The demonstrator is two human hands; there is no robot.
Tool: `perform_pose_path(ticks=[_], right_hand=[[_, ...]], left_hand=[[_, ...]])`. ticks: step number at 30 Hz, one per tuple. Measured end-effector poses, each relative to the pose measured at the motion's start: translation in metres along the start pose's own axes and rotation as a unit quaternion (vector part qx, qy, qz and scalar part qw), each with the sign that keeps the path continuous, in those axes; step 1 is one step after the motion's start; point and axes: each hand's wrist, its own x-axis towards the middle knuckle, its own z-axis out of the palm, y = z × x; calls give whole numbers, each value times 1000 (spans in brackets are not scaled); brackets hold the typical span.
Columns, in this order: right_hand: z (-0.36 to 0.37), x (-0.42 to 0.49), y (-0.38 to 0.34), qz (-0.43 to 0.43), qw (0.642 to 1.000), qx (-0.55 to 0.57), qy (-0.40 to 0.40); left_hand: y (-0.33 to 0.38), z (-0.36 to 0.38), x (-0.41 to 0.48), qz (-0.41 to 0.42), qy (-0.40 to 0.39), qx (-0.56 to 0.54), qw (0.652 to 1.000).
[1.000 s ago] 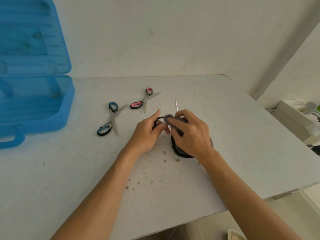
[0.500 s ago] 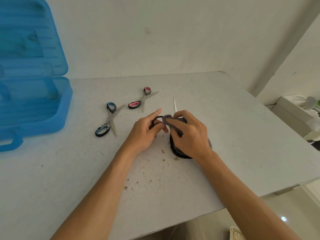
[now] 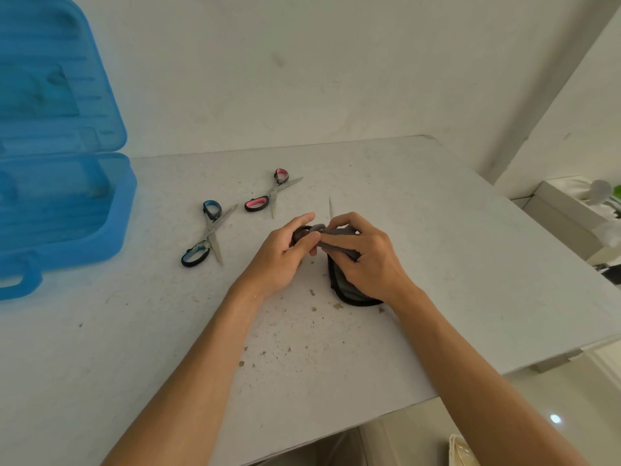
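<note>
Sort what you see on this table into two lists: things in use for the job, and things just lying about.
In use: left hand, gripping the black-handled scissors; right hand, holding the grey cloth against them.
Lying about: blue-handled scissors, pink-handled scissors, open blue case.

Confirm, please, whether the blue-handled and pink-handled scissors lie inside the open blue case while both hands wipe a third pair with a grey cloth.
Not quite: the head view shows the blue-handled scissors and pink-handled scissors lying on the table, outside the open blue case. The left hand and right hand do wipe a third pair with a grey cloth.
</note>
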Motion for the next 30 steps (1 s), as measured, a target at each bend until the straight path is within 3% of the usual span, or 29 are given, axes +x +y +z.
perform_pose_path(ticks=[10,16,21,26,30], right_hand=[[-24,-2,7,-9,998,-64,-16],[-39,-4,20,85,986,-113,89],[-21,-11,5,-32,996,-85,2],[-27,-8,20,50,985,-137,88],[-28,-15,17,-4,990,-131,43]], left_hand=[[1,1,0,-16,-19,-24,999],[3,-7,-1,-26,-42,-35,998],[3,1,1,-19,-48,-27,998],[3,2,3,-29,-33,-24,999],[5,0,1,-25,-13,-75,997]])
